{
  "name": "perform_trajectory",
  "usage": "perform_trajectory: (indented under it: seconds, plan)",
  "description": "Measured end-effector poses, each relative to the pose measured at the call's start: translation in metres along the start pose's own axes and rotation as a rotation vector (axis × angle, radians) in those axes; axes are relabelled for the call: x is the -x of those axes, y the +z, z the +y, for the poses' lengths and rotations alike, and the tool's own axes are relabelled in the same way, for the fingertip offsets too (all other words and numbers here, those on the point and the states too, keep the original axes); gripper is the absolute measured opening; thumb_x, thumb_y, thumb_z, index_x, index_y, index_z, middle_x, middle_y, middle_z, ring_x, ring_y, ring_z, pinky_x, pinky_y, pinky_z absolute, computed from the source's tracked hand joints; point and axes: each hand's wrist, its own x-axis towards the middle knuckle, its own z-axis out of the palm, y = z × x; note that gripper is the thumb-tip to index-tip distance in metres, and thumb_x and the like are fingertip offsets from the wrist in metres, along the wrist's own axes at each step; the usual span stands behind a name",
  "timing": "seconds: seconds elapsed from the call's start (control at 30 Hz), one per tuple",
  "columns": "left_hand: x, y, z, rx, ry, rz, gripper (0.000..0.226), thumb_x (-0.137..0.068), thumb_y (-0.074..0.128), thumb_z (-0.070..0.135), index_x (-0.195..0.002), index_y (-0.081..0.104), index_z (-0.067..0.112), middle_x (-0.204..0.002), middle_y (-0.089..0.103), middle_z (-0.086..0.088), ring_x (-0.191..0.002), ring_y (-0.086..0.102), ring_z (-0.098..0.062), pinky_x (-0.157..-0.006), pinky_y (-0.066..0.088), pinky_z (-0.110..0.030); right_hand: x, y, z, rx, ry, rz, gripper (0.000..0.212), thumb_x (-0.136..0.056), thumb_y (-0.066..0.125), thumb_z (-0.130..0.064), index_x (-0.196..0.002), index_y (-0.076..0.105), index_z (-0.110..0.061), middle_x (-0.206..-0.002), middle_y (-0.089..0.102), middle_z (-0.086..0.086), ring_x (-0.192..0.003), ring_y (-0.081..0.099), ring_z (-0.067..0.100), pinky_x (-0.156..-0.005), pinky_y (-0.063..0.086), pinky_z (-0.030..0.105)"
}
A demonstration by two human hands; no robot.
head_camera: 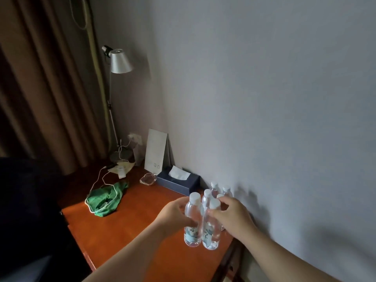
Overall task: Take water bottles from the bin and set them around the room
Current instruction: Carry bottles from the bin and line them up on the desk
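Bottles: I count about six clear plastic white-capped water bottles [213,192] on the near right of the orange wooden desk [126,224], by the wall. My left hand [175,215] grips one, right hand [234,215] another. Bin unseen; rest of room seemingly unserved.

Six clear plastic water bottles [207,212] with white caps stand upright in a tight cluster on the counter [142,241], close to the wall. The two front bottles show pale blue-green labels low on their bodies, and their caps are on. Those behind are partly hidden, with mainly their caps and shoulders visible.
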Motion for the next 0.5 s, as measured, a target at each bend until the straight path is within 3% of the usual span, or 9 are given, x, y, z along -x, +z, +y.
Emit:
perform_trajectory:
  seconds: [0.07, 0.17, 0.27, 0.43, 0.5]
  plan:
    - [-0.023, 0.003, -0.011, -0.070, 0.005, -0.046, 0.071, -0.062, 0.091, 0.032, -0.126, 0.062, 0.045, -0.109, 0.068, 0.026, -0.104, 0.066, -0.007, -0.087, 0.059, -0.030, -0.018, 0.009, 0.014, 0.028, 0.052, 0.002, 0.054, -0.068, 0.081, -0.050, -0.117, 0.071, -0.030, -0.101, 0.068, -0.014, -0.082, 0.064, 0.000, -0.061, 0.043, 0.014]
    - [-0.056, 0.010, -0.025, -0.155, -0.017, -0.096, 0.079, -0.060, 0.091, 0.043, -0.131, 0.057, 0.047, -0.118, 0.065, 0.024, -0.099, 0.062, -0.004, -0.076, 0.055, -0.018, -0.044, 0.021, 0.036, 0.064, 0.084, 0.003, 0.043, -0.069, 0.082, -0.047, -0.106, 0.073, -0.028, -0.097, 0.068, -0.012, -0.083, 0.065, 0.003, -0.061, 0.047, 0.016]
    - [-0.090, 0.021, -0.038, -0.180, -0.053, -0.084, 0.081, -0.058, 0.091, 0.044, -0.131, 0.056, 0.046, -0.127, 0.065, 0.020, -0.097, 0.059, -0.003, -0.074, 0.053, -0.016, -0.068, 0.030, 0.054, 0.059, 0.115, -0.006, 0.034, -0.068, 0.082, -0.040, -0.096, 0.074, -0.024, -0.096, 0.067, -0.009, -0.085, 0.065, 0.008, -0.073, 0.055, 0.025]
    - [-0.138, 0.046, -0.057, -0.213, -0.111, -0.108, 0.085, -0.066, 0.090, 0.034, -0.140, 0.048, 0.039, -0.136, 0.061, 0.012, -0.112, 0.061, -0.012, -0.076, 0.054, -0.017, -0.099, 0.043, 0.078, 0.042, 0.149, -0.011, 0.036, -0.074, 0.083, -0.035, -0.107, 0.071, -0.024, -0.103, 0.063, -0.010, -0.091, 0.063, 0.006, -0.066, 0.044, 0.011]
    - [-0.150, 0.055, -0.065, -0.213, -0.109, -0.120, 0.081, -0.066, 0.090, 0.031, -0.136, 0.049, 0.040, -0.131, 0.063, 0.012, -0.108, 0.061, -0.010, -0.076, 0.053, -0.017, -0.103, 0.050, 0.085, 0.043, 0.174, -0.015, 0.036, -0.075, 0.083, -0.032, -0.108, 0.071, -0.023, -0.104, 0.062, -0.010, -0.092, 0.063, 0.007, -0.067, 0.046, 0.011]
